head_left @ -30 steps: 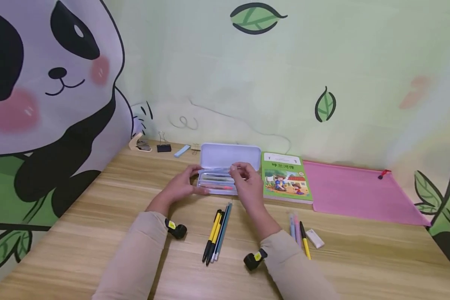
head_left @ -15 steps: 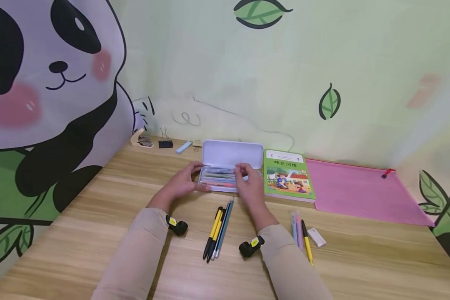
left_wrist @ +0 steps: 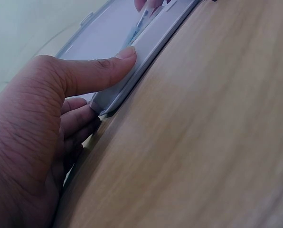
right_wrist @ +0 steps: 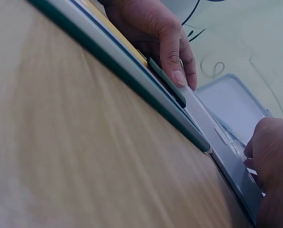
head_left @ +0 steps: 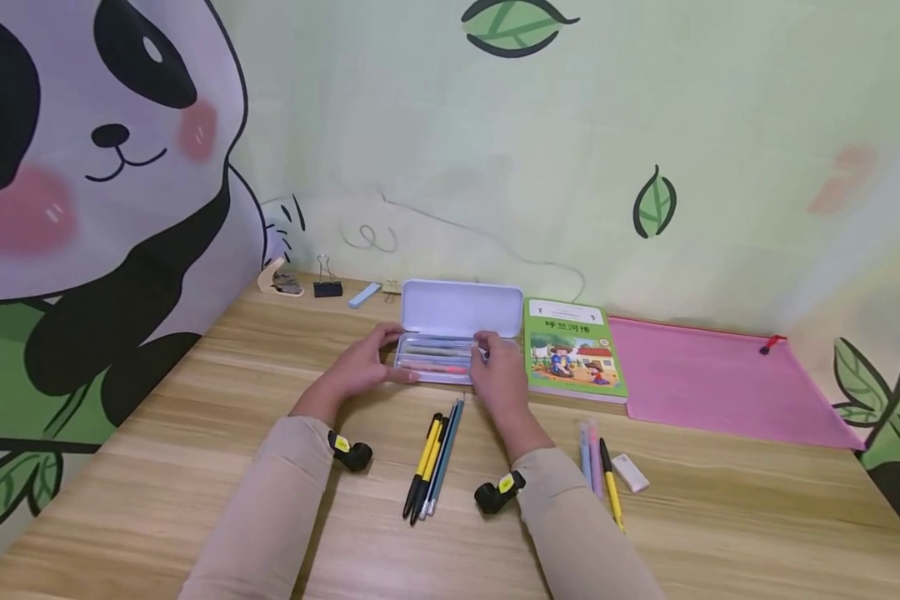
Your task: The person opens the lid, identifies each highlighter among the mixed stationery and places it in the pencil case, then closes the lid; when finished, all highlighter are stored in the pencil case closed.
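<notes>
A pale lavender pencil case (head_left: 461, 308) stands with its lid up near the wall, several pens and pencils (head_left: 438, 367) lying in its tray. My left hand (head_left: 360, 364) grips the case's left end, thumb on the front wall and fingers around the side, as the left wrist view shows. Over the right part of the tray, my right hand (head_left: 501, 382) has curled fingers. In the left wrist view its fingertips pinch a pale, clear-bodied pen (left_wrist: 141, 23), tilted over the tray. The back of the hand hides most of this in the head view.
Two yellow-black pens (head_left: 424, 467) and blue-green pencils (head_left: 446, 458) lie before the case. Two markers (head_left: 592, 458), another yellow pen (head_left: 612, 483) and an eraser (head_left: 630, 472) lie right. A green book (head_left: 576, 350) and pink pouch (head_left: 727, 383) adjoin; a black binder clip (head_left: 327, 288) stands behind.
My right hand has lowered toward the tray and turned its fingers in with the pen, which was held higher over the case before. The left hand keeps its hold on the case.
</notes>
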Tool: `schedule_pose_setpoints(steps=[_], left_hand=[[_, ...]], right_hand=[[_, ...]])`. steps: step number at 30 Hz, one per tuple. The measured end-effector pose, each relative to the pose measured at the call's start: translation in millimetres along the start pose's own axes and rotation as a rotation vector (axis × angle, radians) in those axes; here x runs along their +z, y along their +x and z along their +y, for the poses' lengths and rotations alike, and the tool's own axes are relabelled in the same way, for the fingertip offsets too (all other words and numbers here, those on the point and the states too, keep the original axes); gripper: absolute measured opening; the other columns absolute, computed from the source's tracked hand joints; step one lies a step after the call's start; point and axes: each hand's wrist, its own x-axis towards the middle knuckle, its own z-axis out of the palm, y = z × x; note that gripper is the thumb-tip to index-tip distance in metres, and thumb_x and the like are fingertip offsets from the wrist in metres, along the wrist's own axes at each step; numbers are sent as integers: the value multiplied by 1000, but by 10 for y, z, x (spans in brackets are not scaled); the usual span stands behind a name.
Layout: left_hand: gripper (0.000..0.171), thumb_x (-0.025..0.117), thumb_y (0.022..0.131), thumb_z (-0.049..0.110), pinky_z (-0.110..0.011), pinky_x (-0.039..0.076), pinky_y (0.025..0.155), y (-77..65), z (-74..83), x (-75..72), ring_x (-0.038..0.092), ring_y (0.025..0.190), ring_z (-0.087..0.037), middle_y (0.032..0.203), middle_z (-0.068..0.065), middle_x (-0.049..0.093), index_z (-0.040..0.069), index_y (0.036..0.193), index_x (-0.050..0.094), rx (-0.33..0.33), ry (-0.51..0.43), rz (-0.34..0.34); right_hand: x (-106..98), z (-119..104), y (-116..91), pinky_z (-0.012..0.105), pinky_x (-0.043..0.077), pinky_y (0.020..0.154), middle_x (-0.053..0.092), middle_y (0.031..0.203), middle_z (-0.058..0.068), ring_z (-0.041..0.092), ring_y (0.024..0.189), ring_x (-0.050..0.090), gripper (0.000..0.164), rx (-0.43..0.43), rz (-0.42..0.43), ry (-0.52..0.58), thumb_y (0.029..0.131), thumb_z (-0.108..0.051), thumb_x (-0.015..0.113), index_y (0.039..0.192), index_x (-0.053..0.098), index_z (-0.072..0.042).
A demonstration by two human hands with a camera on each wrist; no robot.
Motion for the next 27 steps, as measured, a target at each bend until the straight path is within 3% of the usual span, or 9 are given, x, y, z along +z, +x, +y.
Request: schedule_pose_setpoints(steps=[14, 21, 27], left_hand=[[102, 87, 71, 52, -57, 19, 120, 11, -14, 13, 35, 144, -33, 155, -5, 44, 19, 153, 35, 9, -4, 0], [103, 86, 72, 52, -58, 18, 120, -7, 7, 21, 31, 146, -33, 158, -5, 40, 20, 154, 34, -12, -6, -2], [101, 87, 72, 50, -57, 18, 120, -4, 9, 17, 34, 145, -34, 156, -5, 43, 19, 153, 35, 4, -4, 2]], right_hand=[[4, -4, -26, 45, 54, 86, 72, 110, 9, 29, 103, 62, 30, 9, -43, -77, 99, -25, 61, 124, 68, -12], [-7, -20, -35, 42, 54, 78, 68, 102, 11, 27, 95, 61, 30, 11, -27, -53, 99, -25, 60, 125, 68, -12], [-38, -48, -57, 42, 53, 86, 69, 107, 12, 27, 100, 61, 28, -29, 36, 22, 95, -19, 61, 121, 69, -8]])
